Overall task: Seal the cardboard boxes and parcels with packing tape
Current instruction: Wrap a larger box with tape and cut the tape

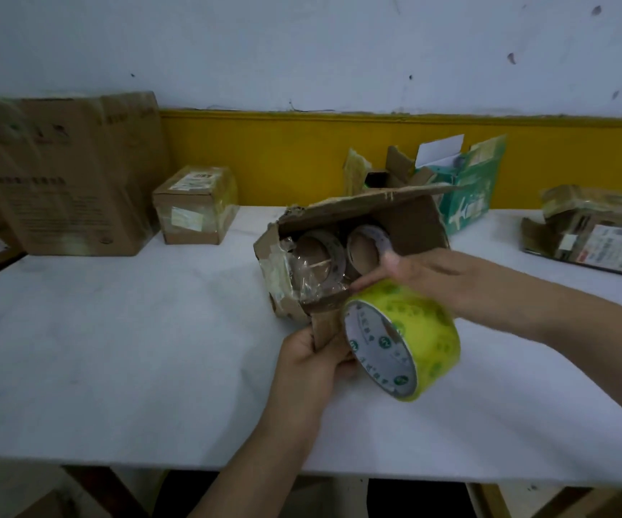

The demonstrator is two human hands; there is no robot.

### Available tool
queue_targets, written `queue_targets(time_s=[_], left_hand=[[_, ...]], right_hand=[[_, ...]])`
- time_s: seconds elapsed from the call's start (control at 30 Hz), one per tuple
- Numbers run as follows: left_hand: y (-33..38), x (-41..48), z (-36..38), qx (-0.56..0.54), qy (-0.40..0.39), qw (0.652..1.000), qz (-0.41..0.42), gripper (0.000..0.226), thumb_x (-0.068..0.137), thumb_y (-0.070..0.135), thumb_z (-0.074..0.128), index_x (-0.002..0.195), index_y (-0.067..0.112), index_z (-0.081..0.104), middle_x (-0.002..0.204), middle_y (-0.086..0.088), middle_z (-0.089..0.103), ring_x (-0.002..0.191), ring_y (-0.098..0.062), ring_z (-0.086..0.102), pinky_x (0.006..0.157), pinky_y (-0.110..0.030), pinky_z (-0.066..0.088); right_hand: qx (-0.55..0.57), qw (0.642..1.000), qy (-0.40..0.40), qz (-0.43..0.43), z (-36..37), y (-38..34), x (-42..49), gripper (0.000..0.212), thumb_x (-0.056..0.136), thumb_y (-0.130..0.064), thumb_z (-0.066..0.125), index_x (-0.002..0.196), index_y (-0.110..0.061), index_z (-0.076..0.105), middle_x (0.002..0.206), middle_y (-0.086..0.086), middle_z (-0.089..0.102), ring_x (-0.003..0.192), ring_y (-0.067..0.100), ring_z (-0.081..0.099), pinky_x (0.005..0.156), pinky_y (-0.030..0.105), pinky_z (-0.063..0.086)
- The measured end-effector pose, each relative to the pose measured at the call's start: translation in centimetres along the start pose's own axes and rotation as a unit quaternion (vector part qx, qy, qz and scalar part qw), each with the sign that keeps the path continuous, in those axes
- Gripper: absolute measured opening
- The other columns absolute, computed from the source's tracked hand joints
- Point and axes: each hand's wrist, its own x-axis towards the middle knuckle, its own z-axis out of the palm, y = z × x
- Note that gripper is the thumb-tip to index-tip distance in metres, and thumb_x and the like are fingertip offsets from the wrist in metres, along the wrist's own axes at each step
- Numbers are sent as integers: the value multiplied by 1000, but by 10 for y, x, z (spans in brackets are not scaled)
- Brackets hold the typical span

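Observation:
An open, worn cardboard box (414, 222) lies on its side in the middle of the white table (134, 349), its opening towards me. Inside are two empty tape cores (320, 259) and crumpled clear plastic. My left hand (313, 360) grips the box's lower flap (324, 323) between thumb and fingers. A roll of yellow-green packing tape (403, 342) is held up just right of that flap. My right hand (421, 274) holds it from above, with a finger stretched towards the flap's fold at the box's opening.
A tall cardboard box (66, 173) stands at the back left, with a small taped box (197, 203) beside it. A torn green carton (470, 185) sits behind the open box. A flattened parcel (597, 233) lies at the far right. The table's front edge (190, 463) is near me.

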Motion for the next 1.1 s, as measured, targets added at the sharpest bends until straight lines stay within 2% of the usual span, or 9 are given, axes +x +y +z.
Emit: queue_targets(time_s=[0.17,0.3,0.4,0.53,0.63,0.73,0.8,0.93,1.1], left_hand=[[3,0,-4,-97,-50,992,-59,30,65,15,58,87,10,78,100,-13,72,97,-28,63,92,-39,48],[6,0,1,-76,-59,991,-94,40,85,39,61,114,15,73,122,-8,70,121,-23,61,111,-44,39],[5,0,5,-61,-54,989,-123,42,92,50,46,94,27,81,117,0,73,117,-15,64,108,-37,41],[3,13,7,7,-18,988,-155,50,83,65,59,107,25,76,121,0,71,113,-16,65,103,-36,44],[3,26,12,34,16,985,-166,35,76,51,71,86,20,82,122,-15,69,95,-22,70,89,-34,50],[8,23,15,49,-3,989,-138,54,72,55,75,106,13,76,107,-8,75,104,-24,70,97,-40,51],[9,26,16,48,25,991,-124,46,79,45,78,105,8,75,98,-8,77,96,-23,73,87,-34,57],[13,38,24,50,84,987,-129,35,87,32,74,103,1,70,89,-13,75,77,-23,72,68,-28,57],[22,47,32,43,119,990,-60,24,92,25,69,80,5,66,79,-15,71,74,-29,69,70,-35,55]], right_hand=[[-17,1000,21,10,12,3,-14,49,69,-71,51,110,-49,67,109,-30,68,104,-10,62,99,27,50],[-4,985,156,67,30,13,-16,69,61,-72,55,120,-39,59,114,-19,62,102,-7,58,79,4,44],[65,954,266,121,47,21,-23,71,54,-79,53,104,-30,58,106,-7,62,90,3,59,66,19,44],[176,956,191,133,58,24,-33,63,63,-70,58,92,-16,74,82,-3,76,76,12,71,73,27,58],[240,951,156,116,60,29,-28,65,66,-58,64,96,-1,72,87,19,74,77,33,72,70,35,58],[285,939,159,108,62,34,-20,70,64,-57,68,99,4,67,95,32,67,73,35,64,63,33,55],[307,933,158,100,63,33,-16,69,68,-53,68,97,10,64,92,36,64,71,32,60,57,29,53],[349,923,137,81,65,37,-10,46,85,-44,62,76,2,60,61,20,59,51,25,56,54,29,52],[374,910,141,106,69,36,-2,43,92,-43,59,89,0,61,62,17,59,47,23,57,52,30,53]])
